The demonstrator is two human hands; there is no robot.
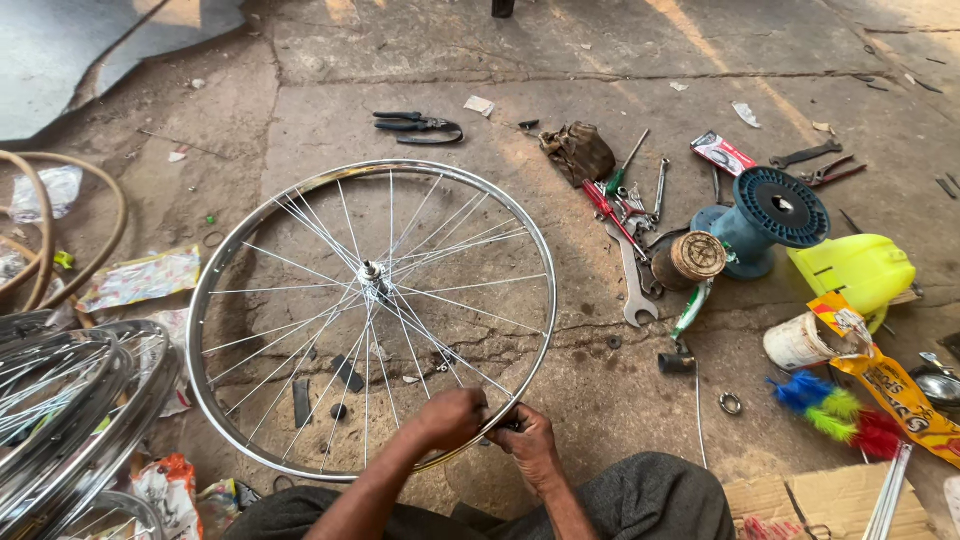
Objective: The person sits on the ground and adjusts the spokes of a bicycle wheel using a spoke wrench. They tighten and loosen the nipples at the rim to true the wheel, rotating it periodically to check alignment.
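A silver bicycle wheel rim (pixel 205 300) with thin spokes and a small hub (pixel 372 270) lies flat on the concrete floor in front of me. Both my hands meet at its near edge. My left hand (pixel 452 416) is closed over the rim where a spoke ends. My right hand (pixel 527 440) pinches a small dark tool against the same spot on the rim. Exactly what the fingers hold at the spoke end is hidden.
Pliers (pixel 415 125), a wrench (pixel 632 285), screwdrivers (pixel 610 205), a blue spool (pixel 765 220), a yellow container (pixel 855 270) and a white cup (pixel 798 343) lie to the right. More rims (pixel 70 410) are stacked at the left. Cardboard (pixel 820 500) sits by my right knee.
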